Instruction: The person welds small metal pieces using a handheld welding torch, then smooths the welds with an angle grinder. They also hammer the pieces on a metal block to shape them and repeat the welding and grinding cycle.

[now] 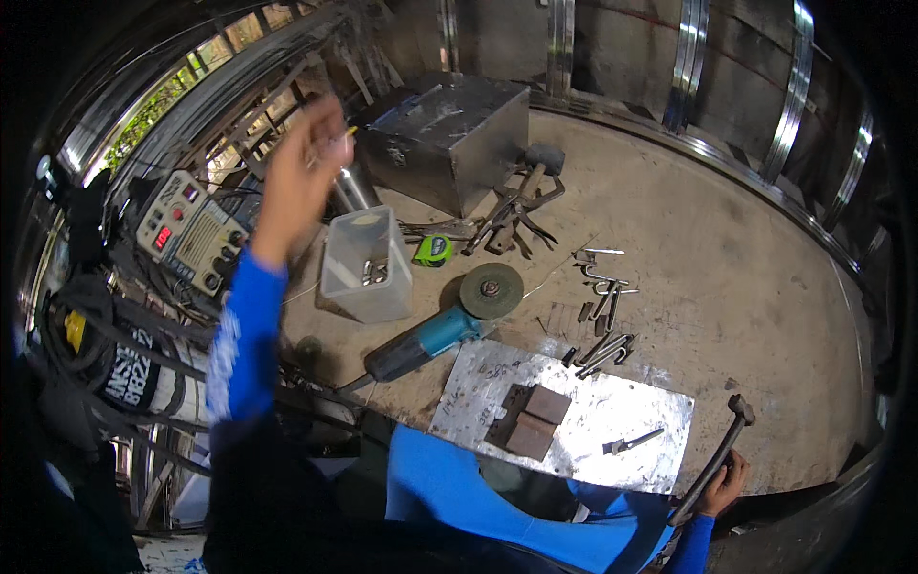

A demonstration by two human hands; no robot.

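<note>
My left hand (304, 148) is raised at the upper left, above a metal cup (355, 189) and a clear plastic bin (366, 268). Motion smears its fingers; something with a yellow tip shows beside them, and whether they hold it is unclear. At the lower right table edge, my right hand (727, 485) is closed against a dark metal bar with a knobbed head (712, 464), tilted with its head up. Left of it a bright metal plate (602, 402) carries brown steel blocks (540, 421) and a small metal piece with a thin stem (632, 442).
An angle grinder (421, 342) lies disc-up near the middle. Behind it are a green tape measure (433, 251), locking pliers (516, 210), a hammer (543, 160) and a metal box (445, 139). Several bent rods (607, 297) lie right. A welding machine (191, 234) and cables stand left.
</note>
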